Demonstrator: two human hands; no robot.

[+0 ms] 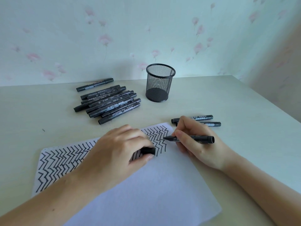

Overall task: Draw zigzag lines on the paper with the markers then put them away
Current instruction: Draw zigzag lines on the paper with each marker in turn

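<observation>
Paper (146,185): on table (244,103), zigzags along its 12 o'clock edge. Right hand (195,141) pinches uncapped marker (192,138), tip at 9 o'clock by last line. Left hand (120,149) curls round cap (147,151), pinning paper. Advice: keep paper pressed, strokes even. Holder (160,83) at 12 o'clock.

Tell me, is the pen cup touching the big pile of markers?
Apart. The head view shows bare table between the mesh pen cup and the pile of markers to its left.
</observation>
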